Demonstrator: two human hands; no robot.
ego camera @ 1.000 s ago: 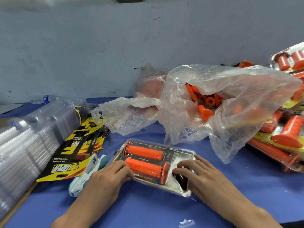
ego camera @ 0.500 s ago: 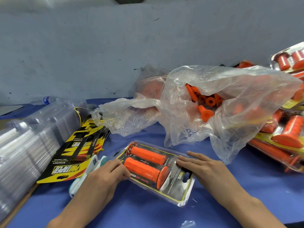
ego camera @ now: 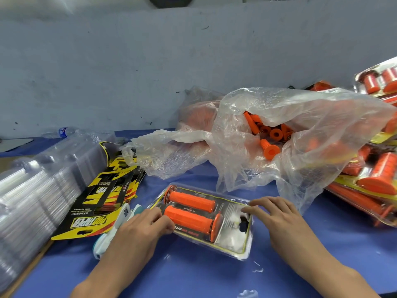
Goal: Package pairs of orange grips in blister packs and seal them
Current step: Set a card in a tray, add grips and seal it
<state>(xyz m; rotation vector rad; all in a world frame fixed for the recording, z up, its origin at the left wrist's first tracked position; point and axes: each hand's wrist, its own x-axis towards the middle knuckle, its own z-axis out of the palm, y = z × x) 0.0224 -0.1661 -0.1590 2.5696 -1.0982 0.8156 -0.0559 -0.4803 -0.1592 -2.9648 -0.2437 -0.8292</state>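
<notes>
left hand [ego camera: 146, 224]: curled, gripped the clear plastic blister pack [ego camera: 231, 235] at its left edge.
right hand [ego camera: 277, 214]: spread fingers pressed its right end.
risk: uneven pressure might leave the rim unsealed.

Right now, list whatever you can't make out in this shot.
All in the head view:
- The left hand grips the left end of the blister pack and hides that edge; sealed or not, cannot tell.
- The white and teal tool is partly behind the left hand; its kind is unclear.
- The plastic bag has cloudy film that hides how many loose grips it holds.
- The finished packs are cut off by the right edge.
</notes>
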